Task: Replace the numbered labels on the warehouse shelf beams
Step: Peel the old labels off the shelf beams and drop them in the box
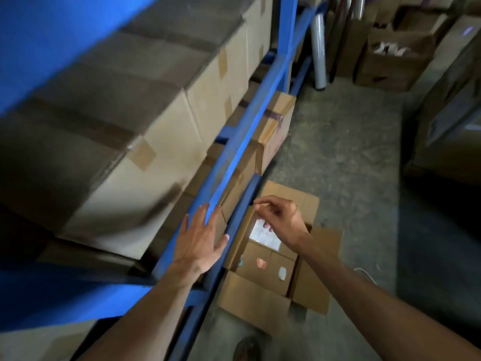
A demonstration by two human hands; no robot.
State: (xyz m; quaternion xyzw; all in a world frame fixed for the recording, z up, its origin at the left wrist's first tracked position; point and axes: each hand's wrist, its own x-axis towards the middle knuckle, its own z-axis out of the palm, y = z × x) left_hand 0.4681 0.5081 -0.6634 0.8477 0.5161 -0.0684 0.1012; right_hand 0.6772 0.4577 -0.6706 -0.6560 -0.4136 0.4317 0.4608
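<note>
A blue shelf beam (242, 131) runs diagonally from upper right down to lower left. My left hand (201, 242) lies flat with straight, spread fingers, touching the beam's lower stretch. To its right, my right hand (279, 221) hovers over an open cardboard box (250, 298) on the floor, its thumb and forefinger drawn together near the beam; whether they pinch a label is too small to tell. Under that hand a white label sheet (263, 237) lies on the packages inside the box. No numbered label shows on the beam here.
Sealed cardboard cartons (145, 162) fill the shelf behind the beam, with more cartons on the level below. A second blue beam (234, 230) runs lower down. The concrete aisle floor (346, 162) stretches right. Boxes and rolls of film (320, 48) stand at the far end.
</note>
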